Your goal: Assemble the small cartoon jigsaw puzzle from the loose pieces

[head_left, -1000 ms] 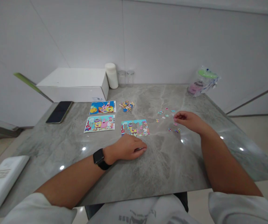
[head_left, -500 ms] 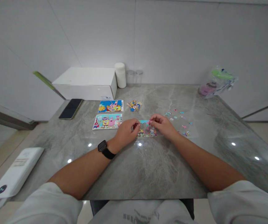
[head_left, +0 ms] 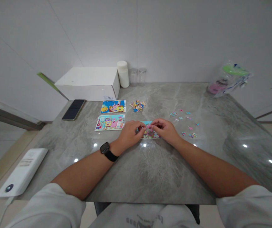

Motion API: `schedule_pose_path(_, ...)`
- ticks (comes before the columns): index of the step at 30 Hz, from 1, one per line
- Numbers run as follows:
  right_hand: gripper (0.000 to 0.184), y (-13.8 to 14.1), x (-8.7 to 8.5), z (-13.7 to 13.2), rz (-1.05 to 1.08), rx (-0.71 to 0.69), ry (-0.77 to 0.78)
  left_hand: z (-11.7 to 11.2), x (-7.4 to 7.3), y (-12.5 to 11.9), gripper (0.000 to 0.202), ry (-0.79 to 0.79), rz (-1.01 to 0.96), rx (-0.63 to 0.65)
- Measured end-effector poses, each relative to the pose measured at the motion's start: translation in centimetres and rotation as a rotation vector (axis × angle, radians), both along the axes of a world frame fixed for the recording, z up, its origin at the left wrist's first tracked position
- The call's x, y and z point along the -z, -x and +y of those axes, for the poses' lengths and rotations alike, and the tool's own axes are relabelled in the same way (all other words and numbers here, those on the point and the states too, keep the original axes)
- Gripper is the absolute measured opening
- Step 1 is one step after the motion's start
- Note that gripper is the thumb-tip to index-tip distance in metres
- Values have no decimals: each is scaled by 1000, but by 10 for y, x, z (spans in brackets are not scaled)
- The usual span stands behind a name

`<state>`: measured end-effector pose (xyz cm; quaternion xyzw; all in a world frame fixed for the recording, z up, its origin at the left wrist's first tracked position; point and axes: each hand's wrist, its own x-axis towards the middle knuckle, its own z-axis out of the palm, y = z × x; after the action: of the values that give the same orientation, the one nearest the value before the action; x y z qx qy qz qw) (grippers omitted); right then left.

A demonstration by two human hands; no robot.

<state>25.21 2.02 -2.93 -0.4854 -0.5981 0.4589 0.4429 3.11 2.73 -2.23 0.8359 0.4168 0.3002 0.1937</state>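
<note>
A partly assembled jigsaw puzzle (head_left: 153,135) lies flat on the table, its upper and side parts covered by my hands. My right hand (head_left: 166,129) pinches a pink puzzle piece (head_left: 149,126) over the middle of it. On the puzzle's left side is my left hand (head_left: 131,132), thumb and forefinger drawn together close to that piece; what is between them is hidden. Loose puzzle pieces (head_left: 190,128) are scattered to the right. Two picture cards (head_left: 109,123) with cartoon figures lie to the left, one above the other.
A heap of mixed puzzle pieces (head_left: 138,106) lies beyond the puzzle. Along the back stand a white box (head_left: 86,91), a white bottle (head_left: 123,74) and two clear glasses (head_left: 138,77). A phone (head_left: 73,110) and a white device (head_left: 23,172) are at left, a plastic bag (head_left: 228,80) at back right.
My right hand has brought the pink piece slightly down and left over the puzzle. My left fingertips have come in closer to it. The camera view has shifted a little.
</note>
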Motion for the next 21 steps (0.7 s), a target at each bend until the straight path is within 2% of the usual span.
schedule_pose_path(10,28,0,1,-3,-56,-36,-72,-2,-2,-2,17,14,-49,17)
schedule_pose_path(17,23,-2,5,-2,-86,-55,-100,-2,-1,-2,17,57,-63,11)
schedule_pose_path(21,23,-7,4,-1,-241,-69,-292,-2,-2,-2,17,64,-75,3)
